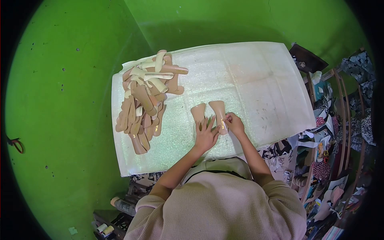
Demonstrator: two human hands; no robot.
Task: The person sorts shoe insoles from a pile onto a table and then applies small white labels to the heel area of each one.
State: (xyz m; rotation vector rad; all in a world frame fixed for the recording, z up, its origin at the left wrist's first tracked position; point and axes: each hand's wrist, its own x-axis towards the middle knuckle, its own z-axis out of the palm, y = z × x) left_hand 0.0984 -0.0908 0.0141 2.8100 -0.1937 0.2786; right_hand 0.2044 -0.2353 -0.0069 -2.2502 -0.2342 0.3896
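Note:
Two tan shoe insoles lie side by side in front of me on the white-covered table [264,96]. My left hand [207,136] rests with spread fingers over the lower part of the left insole [198,112], and its fingertips reach toward the other one. At the right edge of the right insole [217,109], which carries gold lettering near its lower end, my right hand [235,124] has its thumb and finger closed together. A large heap of similar insoles [140,94], some showing cream undersides, covers the table's left side.
Green walls stand close on the left and behind the table. To the right, a wooden rack [342,120] holds fabric pieces and scraps. A dark box [307,58] sits beyond the far right corner. A bottle [124,206] and thread spools [105,229] are low on the left.

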